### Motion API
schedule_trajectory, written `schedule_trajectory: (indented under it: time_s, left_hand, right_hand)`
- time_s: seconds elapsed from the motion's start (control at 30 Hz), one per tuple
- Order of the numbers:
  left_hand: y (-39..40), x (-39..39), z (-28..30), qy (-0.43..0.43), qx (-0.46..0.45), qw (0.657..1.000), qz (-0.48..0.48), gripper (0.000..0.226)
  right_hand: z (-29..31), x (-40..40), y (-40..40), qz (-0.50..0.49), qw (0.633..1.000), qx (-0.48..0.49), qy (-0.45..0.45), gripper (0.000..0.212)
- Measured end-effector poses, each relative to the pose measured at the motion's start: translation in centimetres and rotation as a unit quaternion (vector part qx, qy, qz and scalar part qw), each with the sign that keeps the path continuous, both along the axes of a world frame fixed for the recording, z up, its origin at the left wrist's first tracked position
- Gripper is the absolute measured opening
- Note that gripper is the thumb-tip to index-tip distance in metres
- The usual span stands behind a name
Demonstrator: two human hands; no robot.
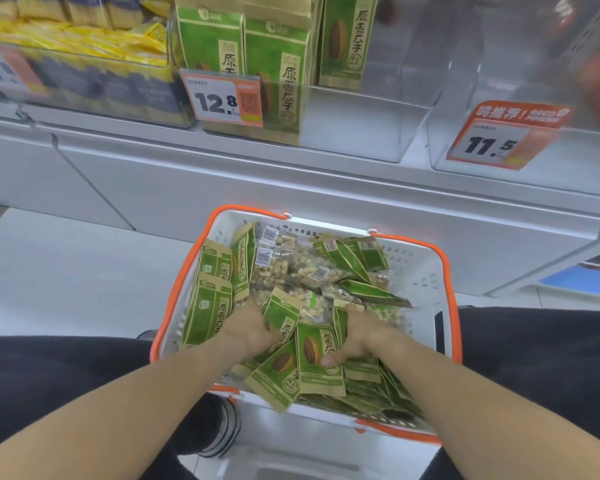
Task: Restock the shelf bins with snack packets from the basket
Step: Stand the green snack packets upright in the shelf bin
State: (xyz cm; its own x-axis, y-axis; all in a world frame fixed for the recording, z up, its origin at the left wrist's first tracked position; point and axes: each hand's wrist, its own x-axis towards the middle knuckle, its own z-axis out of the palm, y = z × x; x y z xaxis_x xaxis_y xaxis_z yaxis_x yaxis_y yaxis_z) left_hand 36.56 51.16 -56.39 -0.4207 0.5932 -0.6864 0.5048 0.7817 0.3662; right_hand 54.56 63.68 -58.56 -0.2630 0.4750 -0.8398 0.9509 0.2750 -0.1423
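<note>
Head view: white shelf (291, 181) with clear bins (354, 123), green packets (278, 64) standing inside. Below, white orange-rimmed basket (420, 271) heaped with green snack packets (319, 355). Left hand (253, 329) and right hand (355, 336) both dug in, gripping packets.

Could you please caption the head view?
Both hands gather green packets in the basket below shelf bins.

White basket (417, 271) with orange handles (181, 285); green-and-tan packets (317, 358), clear ones (291, 268) of pale nuts; orange-edged price tags (222, 98); yellow packs (84, 39).
</note>
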Motion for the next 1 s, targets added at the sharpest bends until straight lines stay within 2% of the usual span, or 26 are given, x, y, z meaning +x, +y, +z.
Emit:
schedule_trajectory:
  time_s: [0.1, 0.23, 0.4, 0.43, 0.53, 0.67, 0.7, 0.8, 0.9, 1.0]
  left_hand:
    - [0.3, 0.0, 0.6, 0.029, -0.035, 0.998, -0.036, 0.054]
    - [0.4, 0.2, 1.0, 0.074, -0.05, 0.99, -0.106, 0.034]
    - [0.8, -0.7, 1.4, 0.002, -0.015, 1.0, -0.013, 0.013]
    - [1.0, -0.9, 1.6, -0.003, 0.0, 1.0, 0.002, 0.014]
    - [1.8, -1.7, 2.9, -0.006, 0.03, 0.999, 0.034, 0.02]
    - [2.8, -2.1, 5.0, -0.03, 0.064, 0.996, 0.062, 0.046]
    - [3.1, -2.4, 6.0, -0.034, 0.069, 0.996, 0.052, 0.046]
    - [4.3, -4.4, 10.1, -0.057, 0.077, 0.995, 0.0, 0.022]
    - [5.8, -6.9, 15.0, -0.086, 0.124, 0.988, -0.004, 0.02]
    - [7.1, -8.2, 19.4, -0.096, 0.209, 0.973, 0.025, 0.017]
  right_hand:
    - [-0.2, 0.1, -0.1, -0.018, 1.0, 0.004, -0.016, 0.147]
    - [0.0, 0.0, -0.2, -0.083, 0.996, 0.005, 0.033, 0.139]
    - [0.4, -0.1, 0.5, -0.177, 0.981, 0.057, 0.048, 0.13]
    - [0.6, 0.0, 0.8, -0.198, 0.977, 0.051, 0.051, 0.122]
    - [0.9, -0.1, 1.6, -0.258, 0.963, -0.004, 0.074, 0.071]
    - [3.5, -1.4, 2.3, -0.203, 0.976, -0.015, 0.081, 0.049]
    - [4.8, -1.9, 2.5, -0.177, 0.981, -0.009, 0.084, 0.043]
    - [9.3, -3.5, 3.6, -0.119, 0.987, -0.024, 0.107, 0.031]
    - [15.1, -5.0, 5.4, -0.098, 0.979, -0.052, 0.171, 0.022]
    - [21.5, -5.9, 7.4, -0.108, 0.961, -0.06, 0.248, 0.017]
